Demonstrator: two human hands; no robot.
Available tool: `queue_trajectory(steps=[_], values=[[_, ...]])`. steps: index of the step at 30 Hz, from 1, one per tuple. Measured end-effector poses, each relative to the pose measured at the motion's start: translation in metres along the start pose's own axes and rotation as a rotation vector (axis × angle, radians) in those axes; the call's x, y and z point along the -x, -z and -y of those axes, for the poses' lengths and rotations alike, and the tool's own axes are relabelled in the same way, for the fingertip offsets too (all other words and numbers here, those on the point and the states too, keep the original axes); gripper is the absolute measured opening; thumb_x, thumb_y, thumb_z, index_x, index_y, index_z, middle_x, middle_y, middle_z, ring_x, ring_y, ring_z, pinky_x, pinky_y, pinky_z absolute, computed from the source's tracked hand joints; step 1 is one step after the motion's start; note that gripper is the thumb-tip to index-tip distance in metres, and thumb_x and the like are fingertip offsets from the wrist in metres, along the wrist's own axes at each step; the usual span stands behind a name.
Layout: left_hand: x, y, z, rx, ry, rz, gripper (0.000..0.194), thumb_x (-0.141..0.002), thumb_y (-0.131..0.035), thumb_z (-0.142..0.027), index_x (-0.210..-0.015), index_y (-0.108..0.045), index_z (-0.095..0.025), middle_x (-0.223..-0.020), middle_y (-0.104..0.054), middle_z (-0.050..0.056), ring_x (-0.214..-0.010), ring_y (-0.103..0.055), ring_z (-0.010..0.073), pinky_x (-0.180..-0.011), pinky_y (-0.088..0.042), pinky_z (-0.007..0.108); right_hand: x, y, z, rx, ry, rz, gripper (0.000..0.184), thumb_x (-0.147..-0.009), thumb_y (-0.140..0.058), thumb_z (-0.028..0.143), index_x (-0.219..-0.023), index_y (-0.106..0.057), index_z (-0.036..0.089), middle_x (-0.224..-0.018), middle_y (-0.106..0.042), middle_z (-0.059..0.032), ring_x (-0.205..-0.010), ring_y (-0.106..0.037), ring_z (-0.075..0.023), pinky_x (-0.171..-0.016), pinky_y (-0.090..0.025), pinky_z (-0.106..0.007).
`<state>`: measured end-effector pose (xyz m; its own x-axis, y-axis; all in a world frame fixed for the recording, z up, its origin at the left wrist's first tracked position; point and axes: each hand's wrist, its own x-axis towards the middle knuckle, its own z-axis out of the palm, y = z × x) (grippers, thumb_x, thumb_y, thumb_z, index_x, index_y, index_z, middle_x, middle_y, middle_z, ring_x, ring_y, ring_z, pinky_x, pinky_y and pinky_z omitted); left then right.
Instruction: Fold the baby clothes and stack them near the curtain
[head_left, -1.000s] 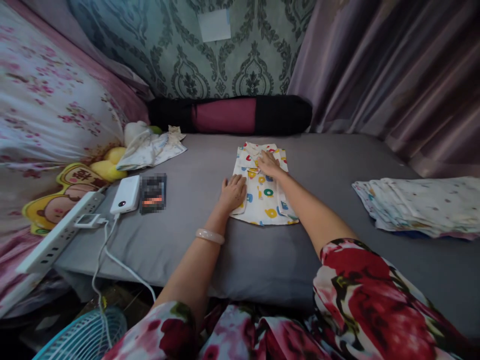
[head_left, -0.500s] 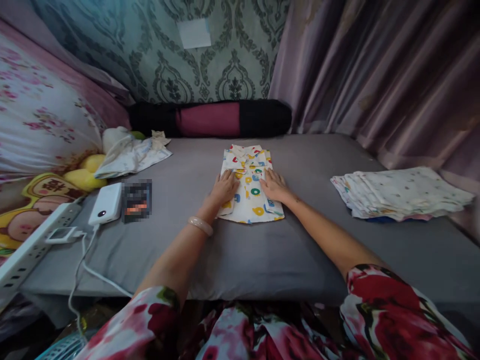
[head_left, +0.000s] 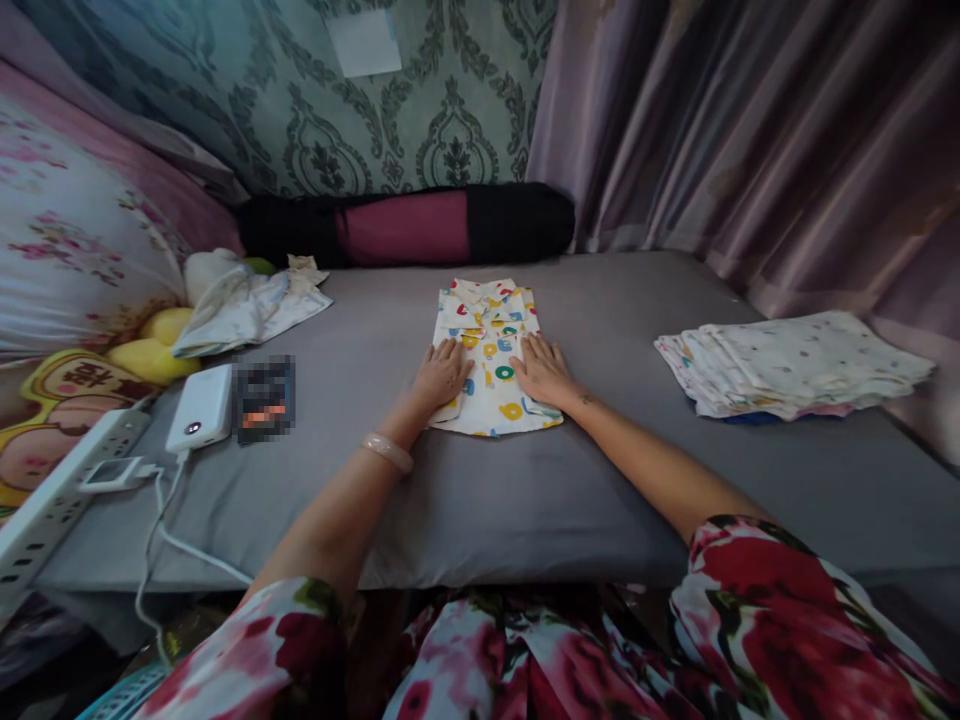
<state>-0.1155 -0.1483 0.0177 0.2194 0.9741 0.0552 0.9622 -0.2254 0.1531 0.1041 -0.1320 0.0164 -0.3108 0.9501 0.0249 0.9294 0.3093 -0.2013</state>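
Note:
A small white shirt [head_left: 491, 385] with a colourful print lies on the grey bed sheet [head_left: 480, 510], its collar toward the wall and its sides folded inward. My left hand [head_left: 444, 374] rests flat on its left folded edge, fingers stretched out. On the right folded edge lies my right hand [head_left: 544, 370], also flat and open. Both palms press on the cloth without gripping it, and they cover parts of the side folds. A pale bangle [head_left: 387, 452] circles my left wrist.
Folded cloths [head_left: 795, 365] are stacked at the right. A crumpled cloth [head_left: 259, 308] lies back left near plush toys. A white power bank [head_left: 199, 408], a blurred-out dark item [head_left: 264, 398] and a power strip [head_left: 67, 490] with cables sit left. A black-and-maroon bolster [head_left: 405, 226] lines the wall.
My right hand has come down from near the collar to the shirt's right edge. My left hand stays on the left edge. The camera view has turned slightly right.

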Motion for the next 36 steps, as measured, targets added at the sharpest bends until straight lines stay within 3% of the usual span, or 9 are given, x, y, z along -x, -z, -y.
queue_trajectory(steps=[6,14,19,27,36], values=[[0.022,0.003,-0.001,0.001,-0.028,0.046,0.062,-0.099,-0.026,-0.046,-0.145,-0.034,-0.007,-0.155,-0.033,0.020,-0.146,-0.026,0.0274,-0.120,-0.019,0.045,0.022,-0.002,0.005,-0.009,0.029,0.057,0.072,-0.098,-0.015,0.052,-0.152,-0.025,0.006,-0.160,-0.019,-0.0169,-0.148,-0.015,-0.0289,-0.119,-0.013,-0.050],[0.028,0.000,-0.007,-0.016,0.019,0.013,0.062,-0.099,-0.024,-0.046,-0.147,-0.031,-0.008,-0.157,-0.031,0.016,-0.147,-0.024,0.0248,-0.120,-0.018,0.039,0.023,-0.009,0.009,0.014,0.014,-0.040,0.072,-0.098,-0.017,0.050,-0.150,-0.028,0.002,-0.158,-0.024,-0.0181,-0.147,-0.019,-0.0295,-0.118,-0.014,-0.050],[0.032,0.001,-0.009,-0.023,0.028,0.026,0.062,-0.098,-0.024,-0.046,-0.147,-0.031,-0.008,-0.157,-0.030,0.017,-0.147,-0.023,0.0263,-0.120,-0.018,0.042,0.030,-0.006,0.012,0.010,0.000,-0.010,0.070,-0.098,-0.017,0.049,-0.151,-0.027,0.004,-0.159,-0.022,-0.0176,-0.147,-0.018,-0.0291,-0.119,-0.014,-0.049],[0.058,-0.005,-0.017,0.030,-0.012,0.067,0.070,-0.096,-0.025,-0.055,-0.150,-0.027,-0.010,-0.159,-0.023,0.018,-0.149,-0.017,0.0283,-0.120,-0.017,0.046,0.069,0.000,0.024,-0.004,0.053,0.073,0.072,-0.097,-0.018,0.049,-0.152,-0.024,0.004,-0.160,-0.017,-0.0172,-0.148,-0.013,-0.0284,-0.120,-0.012,-0.049],[0.060,-0.005,-0.021,0.014,0.007,0.082,0.073,-0.096,-0.026,-0.056,-0.151,-0.025,-0.008,-0.160,-0.021,0.018,-0.149,-0.013,0.0289,-0.121,-0.014,0.045,0.070,-0.001,0.025,0.008,0.051,0.079,0.072,-0.097,-0.021,0.050,-0.153,-0.024,0.006,-0.161,-0.017,-0.0156,-0.149,-0.012,-0.0280,-0.120,-0.011,-0.048]])
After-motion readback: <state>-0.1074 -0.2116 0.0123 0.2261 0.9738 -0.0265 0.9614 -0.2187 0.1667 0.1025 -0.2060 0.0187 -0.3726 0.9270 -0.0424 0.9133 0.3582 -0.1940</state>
